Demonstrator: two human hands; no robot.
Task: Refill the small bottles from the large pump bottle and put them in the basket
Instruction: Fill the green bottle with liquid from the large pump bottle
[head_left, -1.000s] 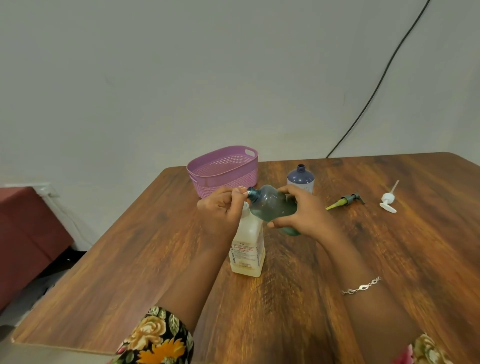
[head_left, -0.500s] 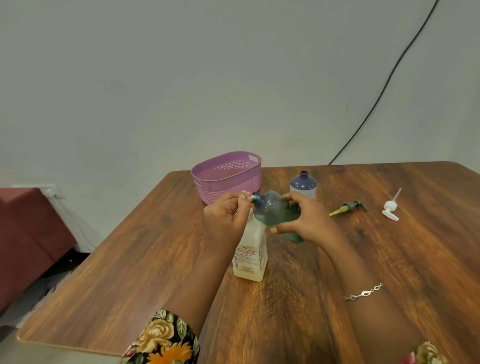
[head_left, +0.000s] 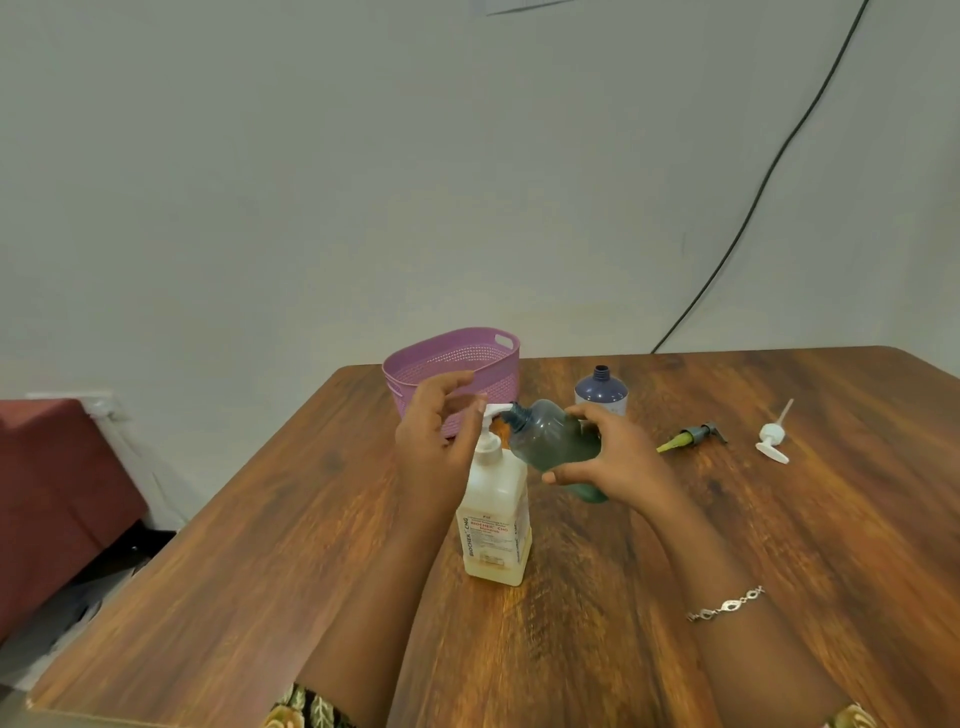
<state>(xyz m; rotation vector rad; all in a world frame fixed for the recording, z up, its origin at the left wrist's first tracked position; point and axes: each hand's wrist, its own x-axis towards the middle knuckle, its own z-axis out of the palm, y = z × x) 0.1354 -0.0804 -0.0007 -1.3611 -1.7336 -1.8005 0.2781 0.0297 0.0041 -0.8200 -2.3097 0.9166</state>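
**Refilling set-up on a wooden worktop, seen from the head camera**

From the left: a dark red upholstered seat (head_left: 57, 493) stands beside the brown wood-grain worktop (head_left: 260, 545). A purple perforated plastic basket (head_left: 457, 358) sits near the far edge. In front of it the left hand (head_left: 434, 436) hovers with its fingers loosely spread, one fingertip at the white spout of the large square pump bottle of cream liquid (head_left: 496, 525), which stands upright. The right hand (head_left: 621, 462) grips a small translucent teal plastic bottle (head_left: 550, 436), tilted with its open neck at the spout. Behind it stands an uncapped small dark-blue plastic bottle (head_left: 601, 389). Further right lie a green-tubed grey pump head (head_left: 691, 436) and a white pump head (head_left: 772, 439), apart from each other.
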